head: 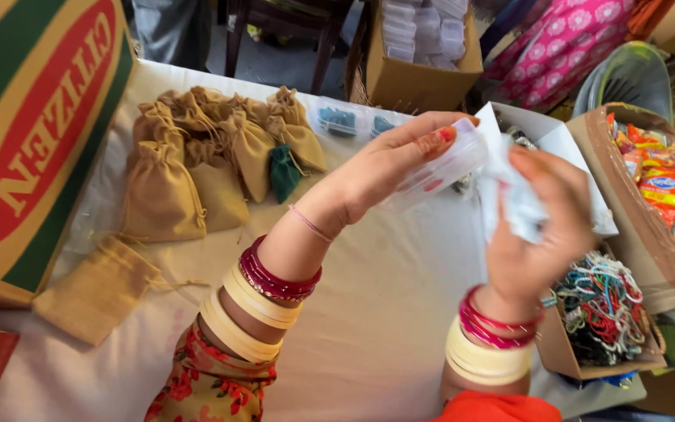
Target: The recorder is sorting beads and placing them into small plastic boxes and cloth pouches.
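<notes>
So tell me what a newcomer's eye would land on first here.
At centre, the left hand and right hand hold a clear plastic box and a white wrapper above the table. Behind lies a heap of jute pouches; at right, a carton of coloured threads.

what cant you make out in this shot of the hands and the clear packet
- Head view: contents of the clear plastic packet in the left hand, blurred by motion.
- What the right hand pinches: a white crumpled piece, blurred, partly behind the fingers.
- Jute pouches: contents hidden, drawn shut.
- Box of coloured threads: items too small to tell.
- Snack carton: cut off by the right edge.
</notes>
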